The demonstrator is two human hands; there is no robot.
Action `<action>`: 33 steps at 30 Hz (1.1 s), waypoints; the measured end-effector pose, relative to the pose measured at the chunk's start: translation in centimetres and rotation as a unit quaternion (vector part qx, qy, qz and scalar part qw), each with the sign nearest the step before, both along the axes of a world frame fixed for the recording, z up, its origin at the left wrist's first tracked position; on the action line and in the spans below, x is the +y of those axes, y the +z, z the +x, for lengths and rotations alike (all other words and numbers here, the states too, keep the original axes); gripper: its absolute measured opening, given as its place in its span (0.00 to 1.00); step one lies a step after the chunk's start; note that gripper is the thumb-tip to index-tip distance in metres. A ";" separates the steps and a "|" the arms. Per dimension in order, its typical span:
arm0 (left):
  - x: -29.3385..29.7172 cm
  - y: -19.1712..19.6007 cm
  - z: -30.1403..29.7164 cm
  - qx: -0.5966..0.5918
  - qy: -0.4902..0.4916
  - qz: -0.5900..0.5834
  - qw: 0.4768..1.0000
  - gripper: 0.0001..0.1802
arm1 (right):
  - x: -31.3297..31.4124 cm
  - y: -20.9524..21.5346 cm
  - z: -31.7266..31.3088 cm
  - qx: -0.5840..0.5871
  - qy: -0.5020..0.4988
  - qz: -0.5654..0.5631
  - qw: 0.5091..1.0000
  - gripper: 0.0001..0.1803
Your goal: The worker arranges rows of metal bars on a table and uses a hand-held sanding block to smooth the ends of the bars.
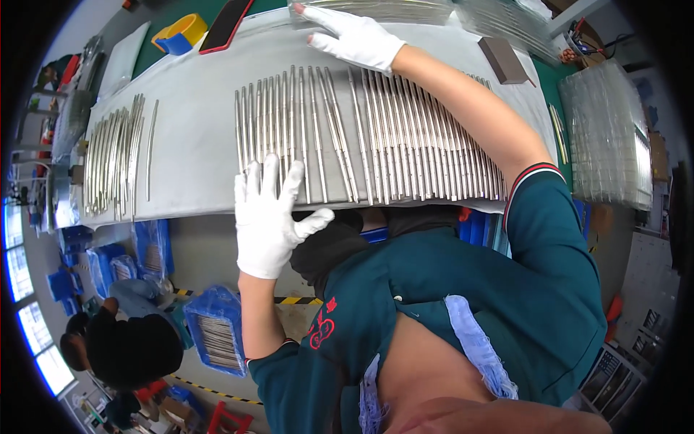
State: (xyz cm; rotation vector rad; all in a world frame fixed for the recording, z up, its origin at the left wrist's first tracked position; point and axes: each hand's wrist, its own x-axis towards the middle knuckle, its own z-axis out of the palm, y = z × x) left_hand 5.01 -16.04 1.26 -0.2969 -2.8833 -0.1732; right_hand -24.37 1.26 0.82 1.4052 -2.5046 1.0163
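My left hand [266, 224], in a white glove, lies at the table's near edge with its fingers spread. Its fingertips rest on or just over the lower ends of a middle row of slim metal rods [278, 119]. My right hand [354, 37], gloved with bare fingertips showing, stretches to the far side of the table. Its fingers are extended and apart, beside a clear plastic tray [419, 11], and I see nothing held. Below my right forearm runs a wider row of similar rods [405, 145], partly covered by that arm.
Another bunch of rods [112, 163] lies at the left on the grey cloth [191, 145]. A brown block [503, 61] sits far right, near stacked plastic trays [607, 134]. A phone [225, 25] and a yellow-blue tape ring [181, 34] lie far left. Another person [134, 340] is lower left, near blue crates [215, 307].
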 end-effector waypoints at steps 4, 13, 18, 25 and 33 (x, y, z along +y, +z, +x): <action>5.3 -0.3 -2.4 -0.017 -0.125 0.083 0.989 0.46 | 6.2 -0.8 1.1 0.119 0.027 0.075 0.990 0.37; 10.9 -0.8 -4.3 -0.048 -0.215 0.110 0.969 0.45 | 16.7 0.2 10.4 0.151 0.133 0.230 0.952 0.44; 8.2 -0.1 -2.9 -0.041 -0.164 0.085 0.982 0.47 | 15.6 0.6 14.5 0.078 0.193 0.184 0.960 0.44; 0.2 0.4 -3.3 0.002 0.071 -0.080 0.994 0.50 | 12.9 1.0 16.2 0.107 0.262 0.077 0.956 0.40; -4.6 -0.7 -6.2 -0.044 0.274 0.025 0.960 0.37 | 24.6 1.9 13.1 0.103 -0.019 0.339 0.935 0.41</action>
